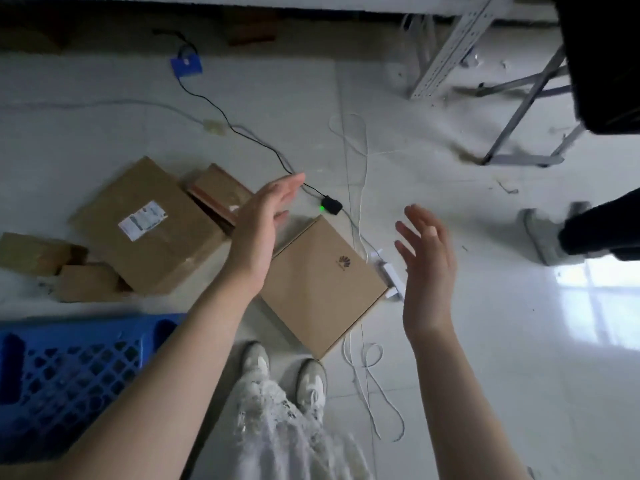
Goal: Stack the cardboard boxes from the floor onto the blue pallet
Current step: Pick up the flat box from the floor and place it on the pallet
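A flat cardboard box with a small logo [322,282] lies on the floor straight ahead of my feet. To its left sits a larger box with a white label [149,226], a small box [218,188] behind it, and two small boxes [34,252] [90,282] further left. The blue pallet [65,372] shows at the lower left, its visible part bare. My left hand [263,220] hovers open above the flat box's left edge. My right hand [426,265] hovers open to the box's right. Neither hand touches anything.
Black and white cables [360,188] run across the tiled floor, with a black adapter showing a green light [330,205] and a white power strip [389,275] beside the flat box. A metal frame [519,109] stands at the back right. Another person's shoe [547,237] is at the right.
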### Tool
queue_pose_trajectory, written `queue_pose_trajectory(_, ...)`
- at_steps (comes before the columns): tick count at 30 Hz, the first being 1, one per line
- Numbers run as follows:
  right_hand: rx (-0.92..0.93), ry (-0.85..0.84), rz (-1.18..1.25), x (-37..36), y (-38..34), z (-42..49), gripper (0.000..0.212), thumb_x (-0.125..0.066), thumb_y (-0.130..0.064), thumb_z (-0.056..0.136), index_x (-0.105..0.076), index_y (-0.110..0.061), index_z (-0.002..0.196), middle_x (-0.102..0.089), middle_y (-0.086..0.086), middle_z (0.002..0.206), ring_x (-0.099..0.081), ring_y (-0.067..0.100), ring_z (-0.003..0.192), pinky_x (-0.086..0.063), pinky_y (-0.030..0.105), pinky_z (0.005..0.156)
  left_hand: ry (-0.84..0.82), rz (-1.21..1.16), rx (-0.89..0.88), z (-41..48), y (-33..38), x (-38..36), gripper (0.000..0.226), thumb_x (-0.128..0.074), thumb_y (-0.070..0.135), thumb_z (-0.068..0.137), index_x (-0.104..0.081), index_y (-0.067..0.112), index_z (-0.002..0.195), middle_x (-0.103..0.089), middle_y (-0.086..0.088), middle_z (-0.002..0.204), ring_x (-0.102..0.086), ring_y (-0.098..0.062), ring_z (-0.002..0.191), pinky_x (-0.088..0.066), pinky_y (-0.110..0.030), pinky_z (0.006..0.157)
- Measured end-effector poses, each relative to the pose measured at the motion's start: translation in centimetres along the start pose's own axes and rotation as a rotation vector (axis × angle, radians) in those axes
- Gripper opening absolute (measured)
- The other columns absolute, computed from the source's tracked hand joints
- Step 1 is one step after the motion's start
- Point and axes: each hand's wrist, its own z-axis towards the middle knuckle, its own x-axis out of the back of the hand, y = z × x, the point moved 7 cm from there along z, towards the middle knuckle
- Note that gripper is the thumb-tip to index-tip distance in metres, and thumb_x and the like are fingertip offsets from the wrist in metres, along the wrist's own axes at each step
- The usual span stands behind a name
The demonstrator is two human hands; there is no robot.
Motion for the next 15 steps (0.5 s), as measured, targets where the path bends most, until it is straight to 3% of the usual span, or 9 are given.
queue_pose_trajectory(2,-0.034,0.096,-0.01,1.9,6.1,1.7,0.028,-0.044,-0.041,0.096,-0.066,-0.04,0.113,-0.064,-0.014,0.127,-0.059,0.009,0.122,-0.044,0.033,0.101,-0.041,0.071,0.026,3.8,-5.5,-1.0,0.044,-0.033,0.043,0.09,-0.06,0.035,0.124,-0.058,0.015,0.135,-0.051,0.002,0.125,-0.037,-0.03,0.11)
queue_pose_trajectory(6,-0.106,0.31,-0.052,5.7,19.4,4.7,0.022,-0.051,-0.047,0.088,-0.062,-0.046,0.107,-0.059,-0.012,0.131,-0.051,-0.006,0.123,-0.038,0.004,0.087,-0.179,0.277,-0.014,12.0,-16.7,-2.9,0.045,-0.032,0.042,0.092,-0.055,0.032,0.13,-0.051,0.022,0.136,-0.043,0.007,0.129,-0.032,-0.028,0.114)
queue_pose_trajectory(8,-0.145,0.378,-0.045,7.1,26.4,5.6,0.019,-0.05,-0.043,0.09,-0.06,-0.048,0.105,-0.056,-0.015,0.135,-0.046,-0.013,0.123,-0.035,-0.004,0.081,-0.205,0.374,-0.051,15.6,-22.4,-3.3,0.045,-0.032,0.042,0.097,-0.053,0.029,0.134,-0.047,0.019,0.142,-0.037,0.007,0.133,-0.026,-0.027,0.116)
queue_pose_trajectory(12,-0.167,0.468,-0.027,9.4,39.1,6.7,0.032,-0.049,-0.037,0.094,-0.056,-0.036,0.125,-0.054,-0.023,0.132,-0.046,-0.018,0.118,-0.036,-0.004,0.081,-0.221,0.5,-0.106,20.3,-33.3,-3.2,0.038,-0.035,0.039,0.102,-0.055,0.031,0.132,-0.048,0.016,0.143,-0.038,0.014,0.129,-0.027,-0.004,0.103)
queue_pose_trajectory(15,-0.203,0.48,-0.029,10.4,46.7,6.8,0.04,-0.051,-0.038,0.095,-0.051,-0.042,0.134,-0.049,-0.027,0.14,-0.039,-0.019,0.127,-0.038,0.0,0.087,-0.281,0.564,-0.061,21.8,-41.1,-3.2,0.034,-0.039,0.038,0.102,-0.058,0.032,0.129,-0.049,0.016,0.143,-0.04,0.014,0.127,-0.029,0.002,0.095)
